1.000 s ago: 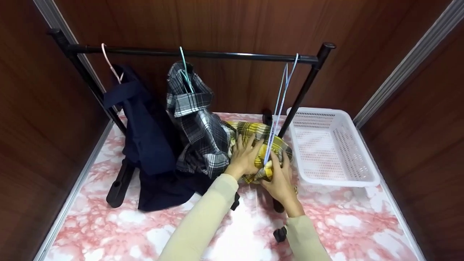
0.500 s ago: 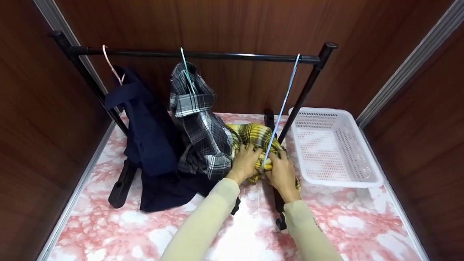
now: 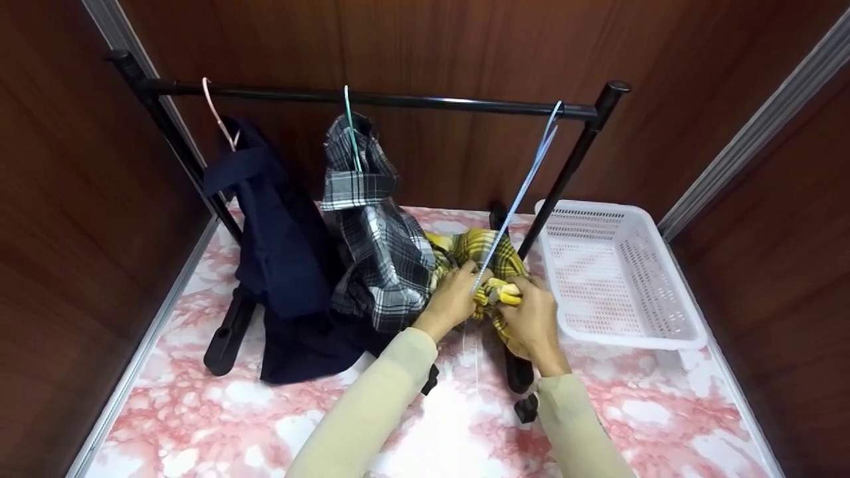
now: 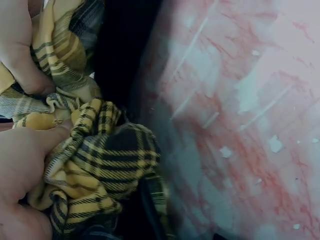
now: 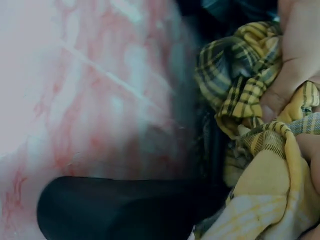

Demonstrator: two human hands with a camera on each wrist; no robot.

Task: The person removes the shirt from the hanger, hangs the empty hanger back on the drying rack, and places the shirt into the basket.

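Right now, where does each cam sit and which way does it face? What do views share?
Head: worn on the head, looks forward and down at the rack, white basket and pink marbled table; both sleeves, left hand and right hand show.
Left wrist: close beside the left hand, facing the yellow plaid shirt and table.
Right wrist: close beside the right hand, facing shirt, table and the rack's black foot.
Shared: all three show the yellow plaid shirt gripped by both hands.

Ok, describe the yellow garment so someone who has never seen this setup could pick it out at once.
Start at the black clothes rail standing on the pink marbled surface. Three hangers hang from it; follow the rightmost, pale blue hanger down to where both hands grip a bunched yellow plaid shirt. It sits between the black-and-white plaid shirt and the white basket, the only yellow cloth there.
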